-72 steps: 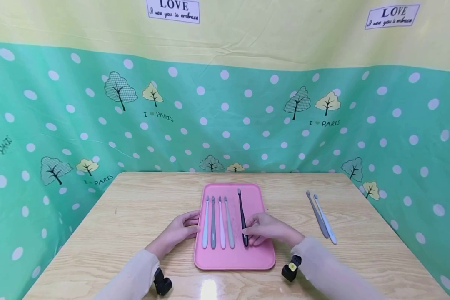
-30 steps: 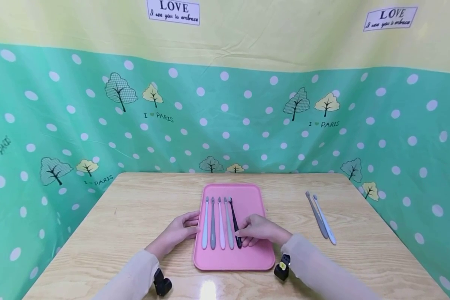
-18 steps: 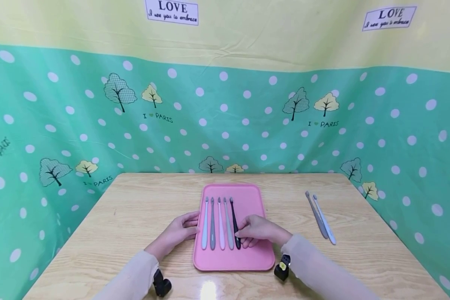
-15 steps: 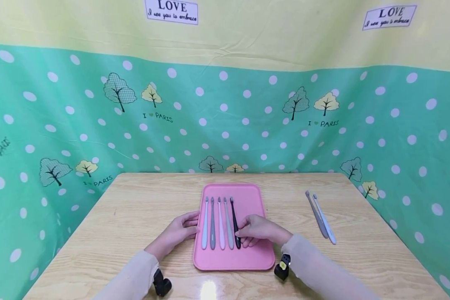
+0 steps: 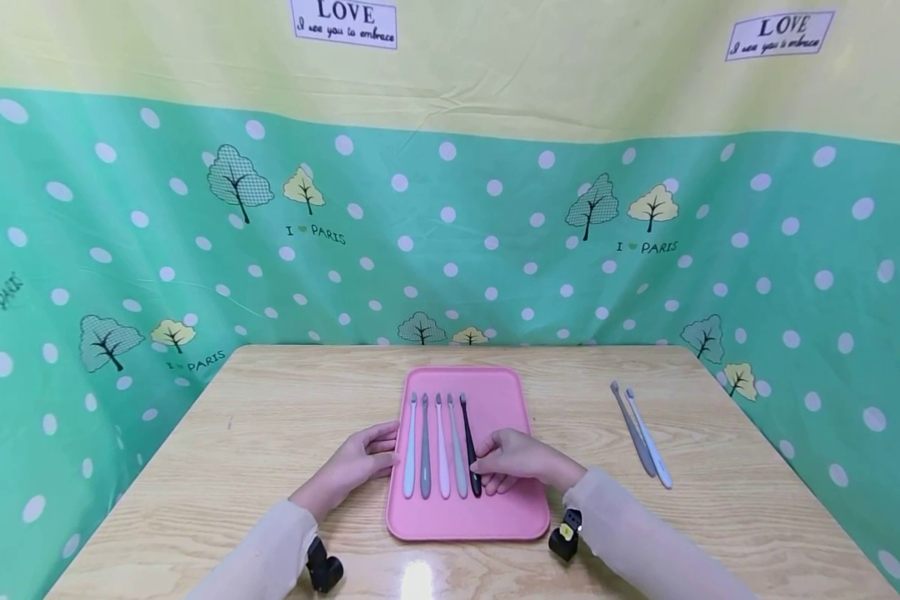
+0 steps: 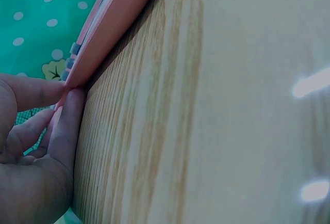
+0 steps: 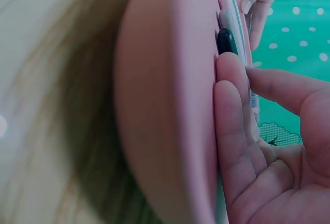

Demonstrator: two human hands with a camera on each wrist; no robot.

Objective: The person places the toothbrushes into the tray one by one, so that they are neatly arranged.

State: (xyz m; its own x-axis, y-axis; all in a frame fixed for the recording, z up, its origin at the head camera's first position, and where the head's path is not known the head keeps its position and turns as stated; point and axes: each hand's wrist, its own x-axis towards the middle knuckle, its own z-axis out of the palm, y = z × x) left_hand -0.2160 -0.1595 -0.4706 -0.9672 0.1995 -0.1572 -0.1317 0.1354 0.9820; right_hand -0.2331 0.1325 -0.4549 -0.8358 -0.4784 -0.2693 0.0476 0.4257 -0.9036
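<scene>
On the pink tray [image 5: 495,521], several toothbrushes lie side by side, heads away from me. The black toothbrush [image 5: 468,433] is rightmost in this row, beside the grey-green toothbrush [image 5: 457,454]. My right hand [image 5: 516,458] pinches its handle near the lower end; in the right wrist view the dark handle end [image 7: 227,41] shows just past the fingertips. With thumb and fingers, my left hand [image 5: 356,462] holds the tray's left edge, as the left wrist view also shows. Further left on the tray are a pink [image 5: 442,454], a dark grey [image 5: 425,454] and a pale blue toothbrush [image 5: 409,454].
Two more toothbrushes, one grey [image 5: 633,433] and one light blue [image 5: 651,443], lie slanted on the wooden table [image 5: 292,383] right of the tray. A polka-dot curtain [image 5: 450,217] hangs behind the table and along its sides.
The black toothbrush has moved left with my right hand, from apart to close beside the row, and has shifted slightly nearer me. In the last half second nothing visibly moves; the left hand has stayed put.
</scene>
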